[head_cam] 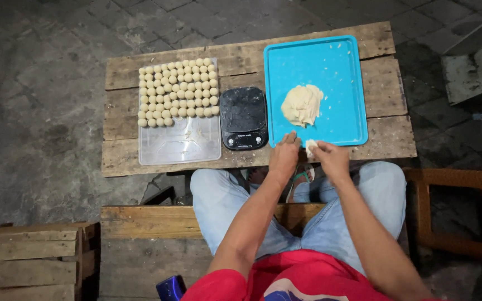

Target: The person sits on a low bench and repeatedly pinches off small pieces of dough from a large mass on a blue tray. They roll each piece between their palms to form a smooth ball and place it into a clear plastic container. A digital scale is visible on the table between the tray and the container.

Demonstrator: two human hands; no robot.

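A red shirt and pale blue jeans fill the bottom of the view, the person seated on a wooden bench with knees apart. Just beyond the knees, both hands meet at the near edge of a low wooden table. The left hand and the right hand are closed narrowly around a small piece of dough, pinched between the fingertips of both, right over the near rim of a turquoise tray.

The piece looks soft and light, easily dented, likely a little tacky; a gentle hold with the fingertips or a cupped palm suits it better than a squeeze.

Further in, on the middle of the tray, sits a larger lump of dough, ragged at its edges, with crumbs scattered near it. Just left of the tray lies a black kitchen scale, dusted pale. Left again is a clear plastic tray whose far half is packed with neat rows of dough balls, touching one another; its near half is bare. Dark stone paving surrounds the table.
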